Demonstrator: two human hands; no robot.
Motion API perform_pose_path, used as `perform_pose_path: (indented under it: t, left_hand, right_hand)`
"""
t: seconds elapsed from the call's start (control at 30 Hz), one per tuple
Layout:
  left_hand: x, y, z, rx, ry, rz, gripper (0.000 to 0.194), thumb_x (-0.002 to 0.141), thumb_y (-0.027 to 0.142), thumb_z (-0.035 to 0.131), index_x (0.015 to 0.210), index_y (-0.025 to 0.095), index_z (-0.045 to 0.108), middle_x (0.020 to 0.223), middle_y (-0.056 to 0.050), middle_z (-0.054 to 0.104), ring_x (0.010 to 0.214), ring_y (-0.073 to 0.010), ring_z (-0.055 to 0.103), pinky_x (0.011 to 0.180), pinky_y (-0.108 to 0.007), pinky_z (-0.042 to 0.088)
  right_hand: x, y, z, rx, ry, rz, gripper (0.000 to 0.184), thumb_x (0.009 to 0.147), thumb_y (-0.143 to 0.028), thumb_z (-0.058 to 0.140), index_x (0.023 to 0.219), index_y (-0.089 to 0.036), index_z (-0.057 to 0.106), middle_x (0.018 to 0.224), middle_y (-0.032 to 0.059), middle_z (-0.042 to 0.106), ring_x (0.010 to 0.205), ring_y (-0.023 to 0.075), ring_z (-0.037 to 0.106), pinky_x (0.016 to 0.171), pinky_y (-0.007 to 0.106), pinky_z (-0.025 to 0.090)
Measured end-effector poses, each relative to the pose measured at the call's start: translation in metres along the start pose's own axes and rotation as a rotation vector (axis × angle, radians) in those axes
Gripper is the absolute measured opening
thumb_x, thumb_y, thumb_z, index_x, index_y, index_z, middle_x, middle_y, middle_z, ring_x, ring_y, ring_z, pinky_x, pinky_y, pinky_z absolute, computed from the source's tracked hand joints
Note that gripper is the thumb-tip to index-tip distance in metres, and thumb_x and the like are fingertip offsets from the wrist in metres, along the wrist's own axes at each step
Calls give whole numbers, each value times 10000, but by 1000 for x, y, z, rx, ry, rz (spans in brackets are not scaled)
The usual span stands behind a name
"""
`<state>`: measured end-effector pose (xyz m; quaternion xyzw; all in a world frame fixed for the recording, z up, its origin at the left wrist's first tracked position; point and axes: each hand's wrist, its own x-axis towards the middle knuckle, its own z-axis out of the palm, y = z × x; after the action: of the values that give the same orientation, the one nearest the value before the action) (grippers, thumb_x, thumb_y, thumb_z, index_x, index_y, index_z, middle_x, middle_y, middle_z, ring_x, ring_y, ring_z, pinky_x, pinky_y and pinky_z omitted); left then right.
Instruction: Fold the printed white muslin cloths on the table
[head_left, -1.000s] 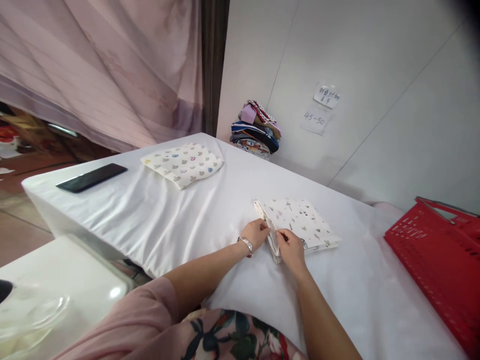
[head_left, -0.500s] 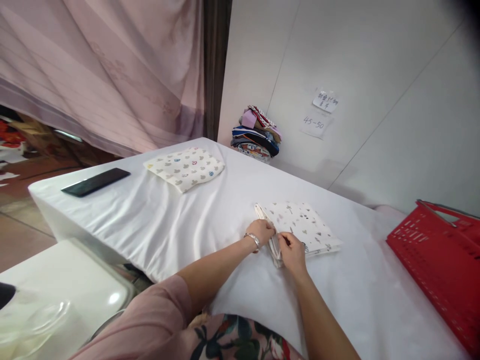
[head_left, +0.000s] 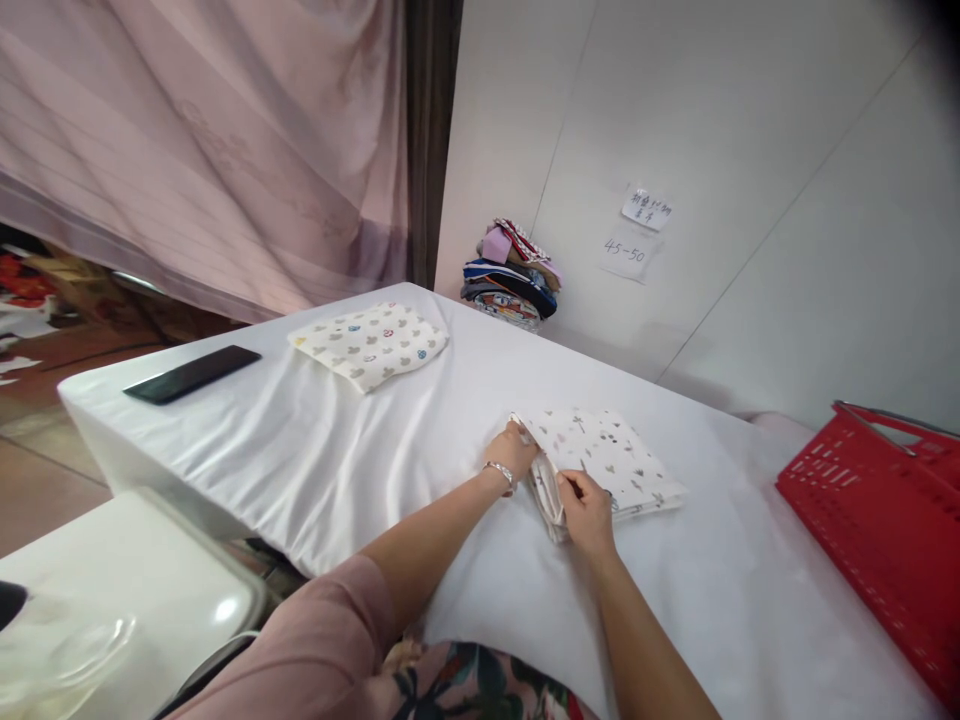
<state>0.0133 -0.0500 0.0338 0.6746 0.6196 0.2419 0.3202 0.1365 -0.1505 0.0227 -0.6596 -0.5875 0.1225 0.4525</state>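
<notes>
A folded white cloth with small scattered prints lies on the white-covered table in front of me. Its layered left edge faces my hands. My left hand, with a silver bracelet at the wrist, is at the upper part of that edge, fingers bent onto the cloth; the fingertips are partly hidden. Lower on the same edge, my right hand pinches the cloth between thumb and fingers. Further left on the table rests a second folded cloth, white with grey mouse-head prints, touched by neither hand.
A dark flat phone-like slab lies near the table's left end. At the right stands a red plastic basket. A pile of folded fabrics is by the wall beyond the far edge. A white stool-like surface sits at lower left.
My left hand has slid up along the cloth's left edge, away from my right hand, toward its far corner. My right hand keeps its pinch at almost the same spot.
</notes>
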Motion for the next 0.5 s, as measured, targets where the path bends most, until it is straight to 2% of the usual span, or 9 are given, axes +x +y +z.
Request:
perform_pose_path:
  t: [0.17,0.37,0.5]
  left_hand:
    - [12,0,3,-43,33,-1,326,734,400,527,985,192,529,906,-99,661,841,-223,615,688,-294,434]
    - [23,0,7,-94,73,-41,350,741,418,505,997,180,532,933,-111,658,862,-223,613,705,-298,433]
    - [21,0,9,-87,30,-37,311,732,373,506,969,177,557,916,-99,659,842,-211,608,685,-281,424]
  right_hand:
    - [0,0,0,-5,-8,4,262,771,-360,450,752,-172,632,678,21,620,613,142,520,595,244,399]
    - [0,1,0,-12,-22,3,259,776,-359,450,766,-177,634,698,25,630,626,146,528,604,244,401]
    - [1,1,0,-7,-18,-5,239,776,-339,458,760,-177,633,702,20,628,637,142,530,614,239,400]
